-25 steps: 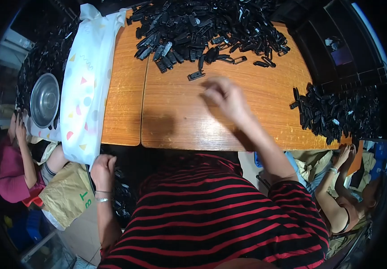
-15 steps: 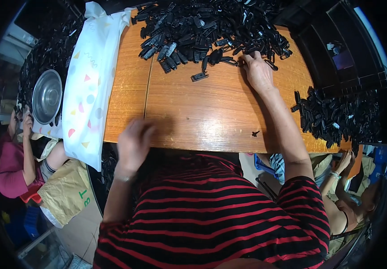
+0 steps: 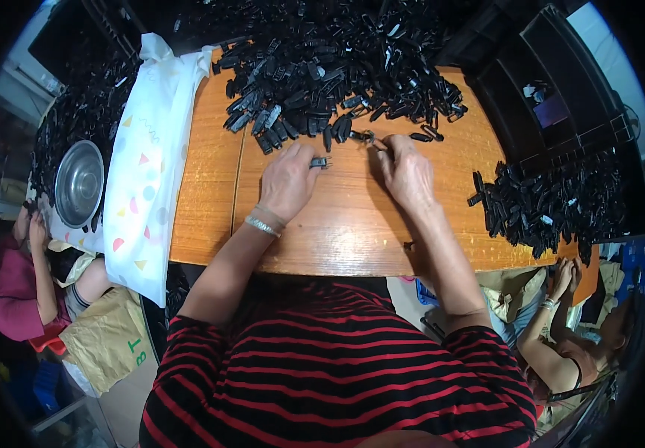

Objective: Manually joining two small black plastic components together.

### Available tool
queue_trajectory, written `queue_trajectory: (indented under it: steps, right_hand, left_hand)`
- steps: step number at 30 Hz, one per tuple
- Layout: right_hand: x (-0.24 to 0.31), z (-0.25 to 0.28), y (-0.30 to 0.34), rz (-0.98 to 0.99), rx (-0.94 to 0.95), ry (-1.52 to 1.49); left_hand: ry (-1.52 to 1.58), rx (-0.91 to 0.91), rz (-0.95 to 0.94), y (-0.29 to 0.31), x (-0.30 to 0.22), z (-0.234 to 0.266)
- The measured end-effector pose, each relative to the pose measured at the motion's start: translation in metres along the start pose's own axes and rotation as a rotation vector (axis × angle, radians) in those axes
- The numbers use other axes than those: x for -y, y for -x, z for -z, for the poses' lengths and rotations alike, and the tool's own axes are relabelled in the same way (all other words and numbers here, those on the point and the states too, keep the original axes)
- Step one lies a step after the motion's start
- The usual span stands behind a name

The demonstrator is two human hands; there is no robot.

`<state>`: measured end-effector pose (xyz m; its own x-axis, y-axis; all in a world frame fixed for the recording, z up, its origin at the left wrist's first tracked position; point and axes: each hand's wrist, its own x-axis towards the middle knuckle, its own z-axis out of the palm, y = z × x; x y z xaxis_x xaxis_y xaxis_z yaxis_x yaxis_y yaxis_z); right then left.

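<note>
Left hand (image 3: 289, 179) pinches a black clip (image 3: 319, 162); right hand (image 3: 407, 178) at pile's (image 3: 300, 93) near edge, can't tell finger closure. Apparently picking-up; next move calls for a precise pinch.

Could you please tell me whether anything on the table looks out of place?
One dark piece lies alone toward the near edge of the table, by the right forearm; it looks stray, apart from the far heap of black parts.

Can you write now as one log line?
left hand: holding black piece; right hand: beside far black pile; far black pile: on wooden table
</note>
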<state>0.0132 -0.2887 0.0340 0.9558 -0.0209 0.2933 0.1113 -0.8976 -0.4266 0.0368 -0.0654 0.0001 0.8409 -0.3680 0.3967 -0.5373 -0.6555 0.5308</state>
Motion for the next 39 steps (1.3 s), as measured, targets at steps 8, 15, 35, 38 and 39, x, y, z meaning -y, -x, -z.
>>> queue_trajectory:
  steps: [8,15,35,38,39]
  right_hand:
    - [0.038,0.007,0.0,0.163,-0.007,-0.172]
    - [0.069,-0.015,0.016,0.147,-0.014,-0.533]
    - [0.087,-0.024,0.018,0.124,-0.073,-0.657]
    - [0.085,-0.022,0.019,0.14,-0.052,-0.6]
    - [0.086,-0.022,0.02,0.139,-0.053,-0.599]
  left_hand:
    - [0.814,0.038,0.278,0.01,-0.006,0.013]
    - [1.372,0.024,0.435,0.008,-0.016,0.029]
    - [1.276,-0.09,0.409,0.017,-0.012,0.031]
    - [1.244,-0.078,0.387,0.021,-0.011,0.032]
    - [1.249,-0.078,0.386,0.022,-0.01,0.031]
